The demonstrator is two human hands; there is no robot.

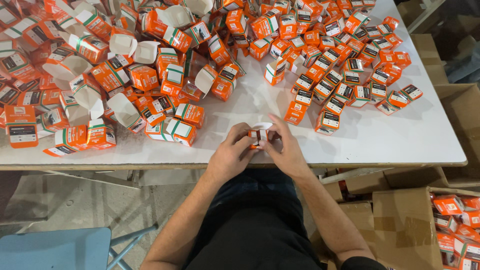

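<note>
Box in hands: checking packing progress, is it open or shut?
Open: the box shows a white flap raised behind it, between both hands.

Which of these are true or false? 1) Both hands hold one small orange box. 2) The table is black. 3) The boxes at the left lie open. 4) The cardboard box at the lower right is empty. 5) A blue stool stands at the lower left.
1) True: the left hand and right hand both grip the small orange box at the table's near edge.
2) False: the table is white.
3) True: the open boxes show white flaps standing up.
4) False: the cardboard box holds more orange boxes.
5) True: the blue stool is there.
</note>
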